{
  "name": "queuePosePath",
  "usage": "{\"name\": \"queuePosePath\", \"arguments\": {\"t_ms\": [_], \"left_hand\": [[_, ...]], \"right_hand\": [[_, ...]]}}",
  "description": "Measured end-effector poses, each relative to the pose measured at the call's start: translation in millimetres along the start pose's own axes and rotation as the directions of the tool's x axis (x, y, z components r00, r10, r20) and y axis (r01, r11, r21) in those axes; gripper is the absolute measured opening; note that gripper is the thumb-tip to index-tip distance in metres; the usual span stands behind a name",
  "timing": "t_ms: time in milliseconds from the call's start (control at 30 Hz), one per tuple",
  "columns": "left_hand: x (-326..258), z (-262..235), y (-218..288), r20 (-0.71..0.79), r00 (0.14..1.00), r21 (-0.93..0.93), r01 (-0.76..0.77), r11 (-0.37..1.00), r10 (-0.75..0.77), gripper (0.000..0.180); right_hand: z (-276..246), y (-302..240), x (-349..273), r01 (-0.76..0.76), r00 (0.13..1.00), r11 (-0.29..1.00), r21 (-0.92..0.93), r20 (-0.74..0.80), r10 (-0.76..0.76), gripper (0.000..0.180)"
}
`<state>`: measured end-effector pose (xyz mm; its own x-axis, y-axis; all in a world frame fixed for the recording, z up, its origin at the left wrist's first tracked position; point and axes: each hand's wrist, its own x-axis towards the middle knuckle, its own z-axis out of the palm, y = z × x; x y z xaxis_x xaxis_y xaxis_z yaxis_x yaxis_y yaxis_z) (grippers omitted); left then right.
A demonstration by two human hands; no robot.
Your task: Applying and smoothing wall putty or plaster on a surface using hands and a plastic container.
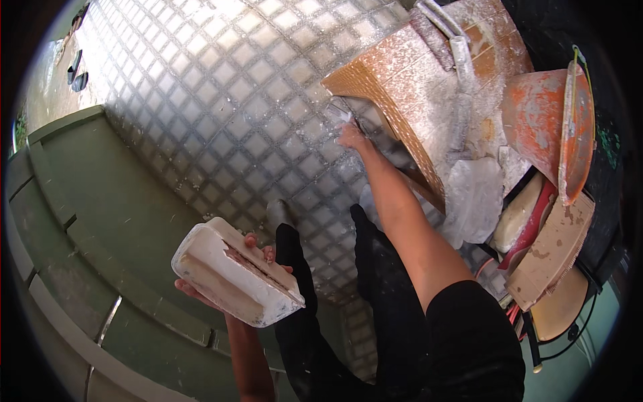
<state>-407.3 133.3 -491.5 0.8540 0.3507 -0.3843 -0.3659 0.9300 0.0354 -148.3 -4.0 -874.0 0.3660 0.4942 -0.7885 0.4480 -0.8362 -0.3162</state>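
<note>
My left hand (258, 251) holds a white rectangular tub (234, 271) smeared with plaster, cupped from below, low in the view. My right hand (351, 136) reaches far forward to the edge of an orange-brown tiled block (402, 87) dusted with white powder. Its fingers are closed on a small white tool or scrap (340, 112) at the block's lower corner; I cannot tell which. My legs in black trousers (335, 288) stand on the patterned floor.
The floor is grey diamond-pattern tile (221, 100). A green stepped ledge (87, 221) runs along the left. An orange bucket (552, 127), a crumpled plastic sheet (472, 197), boards (552, 251), cables and other tools crowd the right side.
</note>
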Motion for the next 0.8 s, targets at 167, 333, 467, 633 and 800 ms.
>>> {"name": "queuePosePath", "arguments": {"t_ms": [167, 333, 467, 633, 800], "left_hand": [[20.7, -27.5, -4.4, 0.003, 1.000, -0.025, 0.007, 1.000, -0.007, 0.098], [32.1, -18.3, -11.8, 0.009, 0.999, -0.024, 0.031, 0.999, -0.031, 0.097], [17.8, -7.8, -10.8, -0.072, 0.997, -0.001, 0.024, 1.000, -0.024, 0.099], [13.7, -17.4, -8.0, -0.108, 0.991, 0.053, 0.087, 0.995, -0.081, 0.099], [26.0, -21.6, -5.9, 0.016, 0.996, 0.139, 0.086, 0.986, -0.089, 0.096]], "right_hand": [[41.7, 27.2, 49.6, -0.108, 0.989, 0.991, -0.077, -0.114, 0.099, 0.051], [92.8, 39.8, 22.3, -0.084, 0.995, 0.994, -0.073, -0.055, 0.081, 0.059], [115.4, 12.8, -30.4, -0.198, 0.975, 0.974, 0.108, 0.122, 0.185, 0.067], [113.9, 0.0, -36.7, -0.217, 0.973, 0.958, 0.185, 0.125, 0.195, 0.075], [113.0, -12.4, -13.4, -0.237, 0.969, 0.955, 0.180, 0.119, 0.218, 0.078]]}}
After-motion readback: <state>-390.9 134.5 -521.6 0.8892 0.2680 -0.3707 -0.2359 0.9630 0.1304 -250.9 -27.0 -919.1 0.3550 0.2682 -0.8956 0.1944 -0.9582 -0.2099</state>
